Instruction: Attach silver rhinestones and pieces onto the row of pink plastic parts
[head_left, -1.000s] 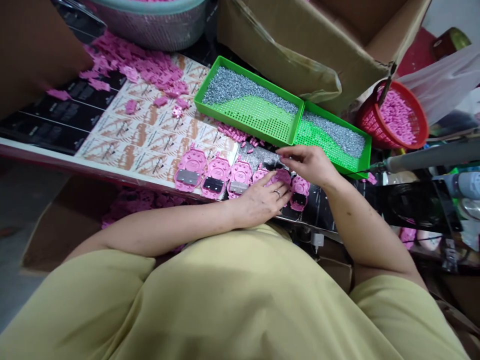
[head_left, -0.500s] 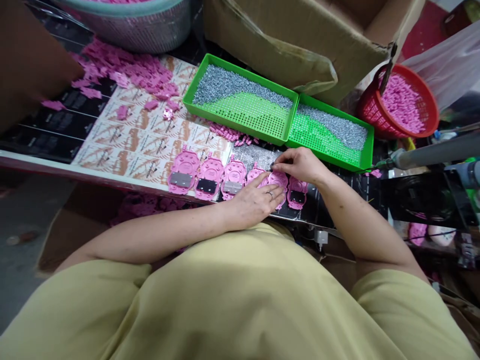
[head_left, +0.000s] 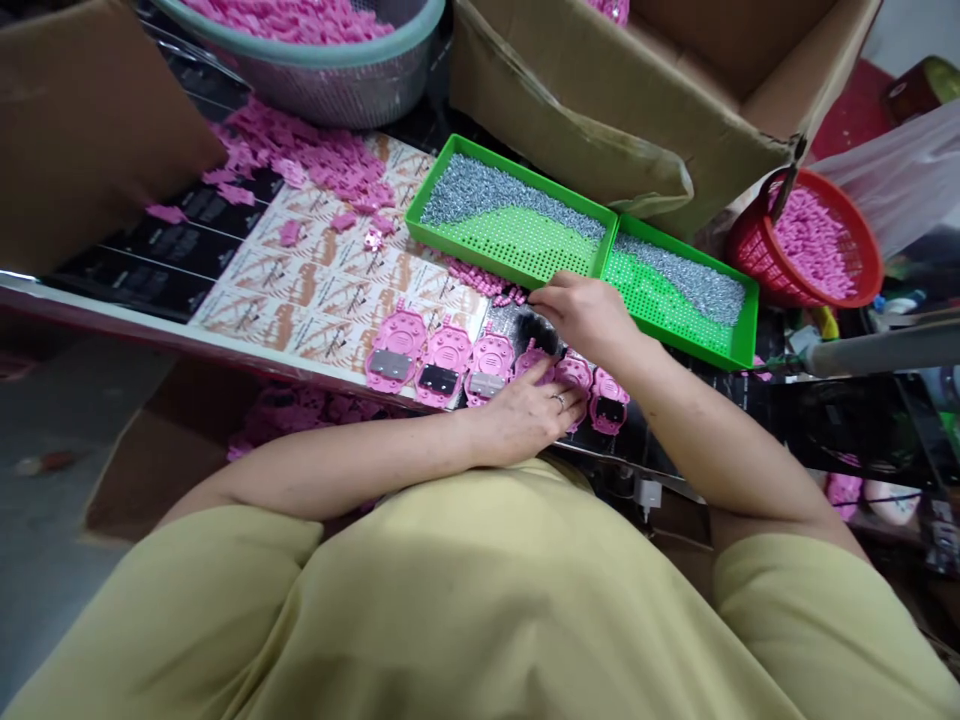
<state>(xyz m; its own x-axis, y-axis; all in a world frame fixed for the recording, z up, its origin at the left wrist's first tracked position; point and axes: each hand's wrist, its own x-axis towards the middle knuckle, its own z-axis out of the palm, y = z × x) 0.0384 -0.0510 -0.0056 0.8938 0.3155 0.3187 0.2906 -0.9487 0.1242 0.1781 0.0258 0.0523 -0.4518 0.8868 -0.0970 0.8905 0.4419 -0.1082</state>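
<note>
A row of pink toy-watch-like plastic casings (head_left: 448, 352) lies along the table's front edge, several with a grey or black panel at the lower end. My left hand (head_left: 529, 415) rests over the casings right of the row's middle, fingers stretched out, partly covering two of them. Beyond the row, my right hand (head_left: 589, 310) has thumb and fingertips pinched at small pink pieces (head_left: 484, 280) heaped against the green trays. Whatever is between those fingertips is too small to make out. A green tray (head_left: 517, 262) of small silvery metal parts stands just behind the pieces.
A second green tray (head_left: 675, 335) adjoins the first. Loose flat pink parts (head_left: 307, 150) are heaped at the back left, below a grey basket (head_left: 360, 85). A cardboard box (head_left: 585, 130) stands behind the trays, a red basket (head_left: 757, 245) of pink pieces to the right.
My right hand has moved from a casing beside my left hand, away and leftward to the small pink pieces. My left hand stays on the casings. The view has shifted slightly.
</note>
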